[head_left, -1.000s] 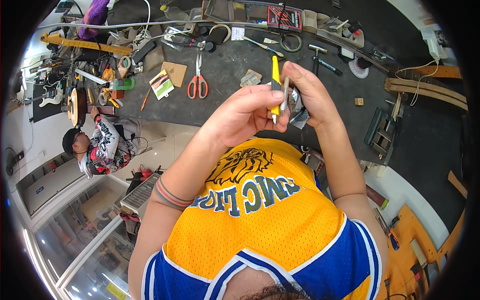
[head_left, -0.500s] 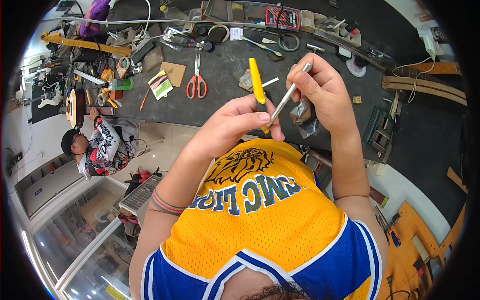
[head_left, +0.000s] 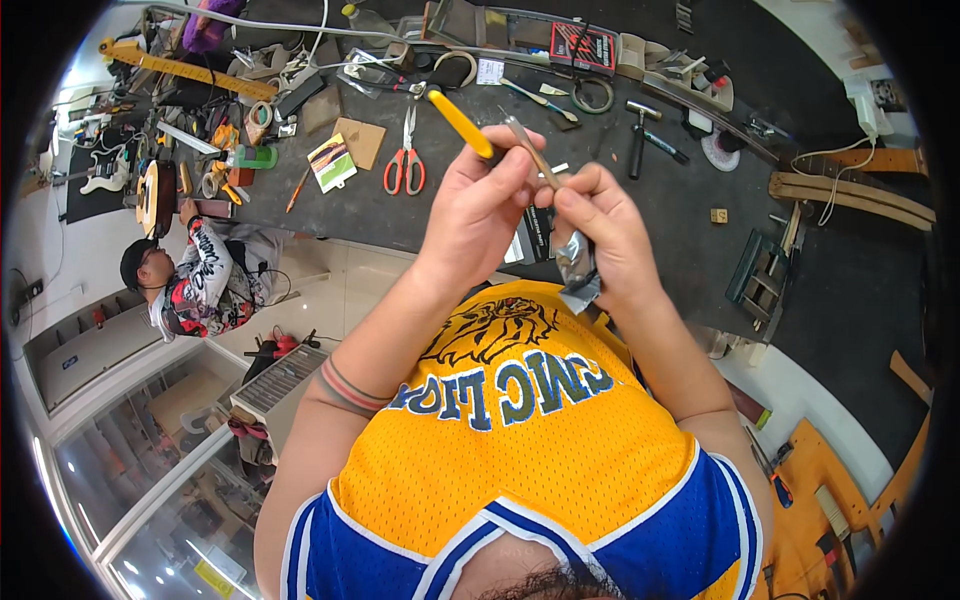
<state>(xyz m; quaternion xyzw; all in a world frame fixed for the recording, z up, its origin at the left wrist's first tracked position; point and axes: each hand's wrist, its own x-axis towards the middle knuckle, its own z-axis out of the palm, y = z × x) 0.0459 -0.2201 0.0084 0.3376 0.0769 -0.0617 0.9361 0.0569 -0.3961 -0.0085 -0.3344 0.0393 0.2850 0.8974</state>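
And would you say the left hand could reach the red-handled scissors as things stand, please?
Probably yes: nothing covers the scissors close to the left hand, though its yellow-handled tool may hinder grasping.

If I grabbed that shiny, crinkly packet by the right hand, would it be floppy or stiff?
The shiny packet would probably feel floppy, since it looks thin and creased. Its gloss suggests it might be slippery. Its weight is hard to judge, because the right hand covers part.

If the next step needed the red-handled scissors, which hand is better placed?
Probably the left hand: it is nearer the scissors. The right hand is farther away, gripping a slim rod. The left does hold a yellow tool, though.
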